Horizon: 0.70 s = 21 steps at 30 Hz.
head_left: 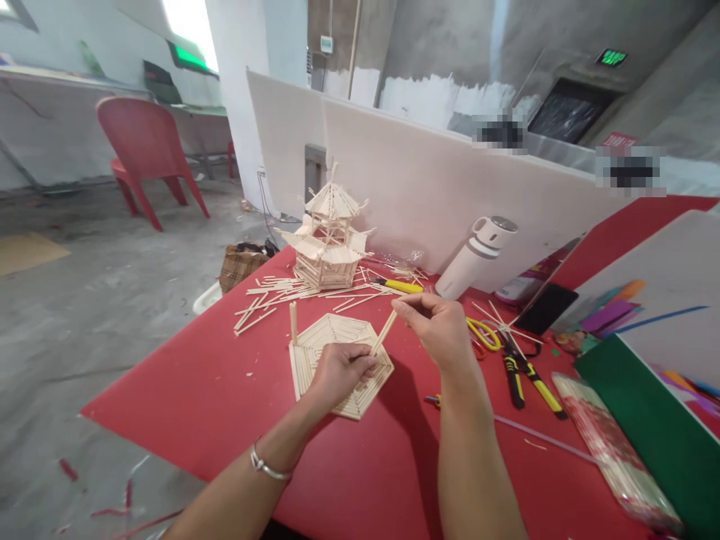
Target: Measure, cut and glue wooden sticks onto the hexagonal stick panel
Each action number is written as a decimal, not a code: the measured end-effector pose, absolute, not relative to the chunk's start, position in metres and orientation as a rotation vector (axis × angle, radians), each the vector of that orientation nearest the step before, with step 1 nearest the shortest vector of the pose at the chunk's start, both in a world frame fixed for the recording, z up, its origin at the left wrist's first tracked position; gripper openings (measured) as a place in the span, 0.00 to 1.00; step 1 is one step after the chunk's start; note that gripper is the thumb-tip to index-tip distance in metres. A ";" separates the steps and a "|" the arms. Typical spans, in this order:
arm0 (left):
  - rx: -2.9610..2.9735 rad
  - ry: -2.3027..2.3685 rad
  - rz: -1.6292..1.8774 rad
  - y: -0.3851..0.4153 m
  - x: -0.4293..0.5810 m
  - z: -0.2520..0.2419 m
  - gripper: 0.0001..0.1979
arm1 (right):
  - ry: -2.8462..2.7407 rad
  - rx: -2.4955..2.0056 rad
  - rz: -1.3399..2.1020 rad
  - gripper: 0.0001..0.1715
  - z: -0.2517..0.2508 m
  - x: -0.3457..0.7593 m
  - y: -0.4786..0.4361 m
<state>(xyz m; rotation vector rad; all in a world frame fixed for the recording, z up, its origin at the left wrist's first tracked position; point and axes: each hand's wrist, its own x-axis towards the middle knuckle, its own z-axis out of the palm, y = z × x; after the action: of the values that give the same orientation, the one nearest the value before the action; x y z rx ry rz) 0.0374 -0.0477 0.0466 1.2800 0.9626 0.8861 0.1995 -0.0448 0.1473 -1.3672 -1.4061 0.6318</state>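
A flat hexagonal base of wooden sticks (307,367) lies on the red table, with a short upright post (293,324) of sticks at its far left corner. Above the base's right side, a slim bundle of wooden sticks (385,331) leans between my two hands. My right hand (436,326) pinches its upper end. My left hand (340,371) is closed over the base, with thumb and fingertips at the bundle's lower end; its palm hides part of the base. Behind stands a tiered stick pagoda (329,232).
Loose sticks (270,289) and a yellow cutter (402,286) lie near the pagoda. On the right are a white thermos (475,259), yellow-handled scissors (484,335), pliers (532,379) and a stick pack (613,450). White partition boards (405,172) border the red table (225,405).
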 end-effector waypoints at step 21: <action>1.364 1.003 0.908 -0.053 0.029 0.053 0.13 | -1.461 -1.331 0.627 0.11 0.149 0.197 -0.051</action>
<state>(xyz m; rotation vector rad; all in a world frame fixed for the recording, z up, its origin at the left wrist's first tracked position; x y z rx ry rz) 0.0292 -0.0527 0.0532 1.3640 1.0028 0.9076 0.1972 -0.0507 0.1488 -1.3311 -1.4605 0.6271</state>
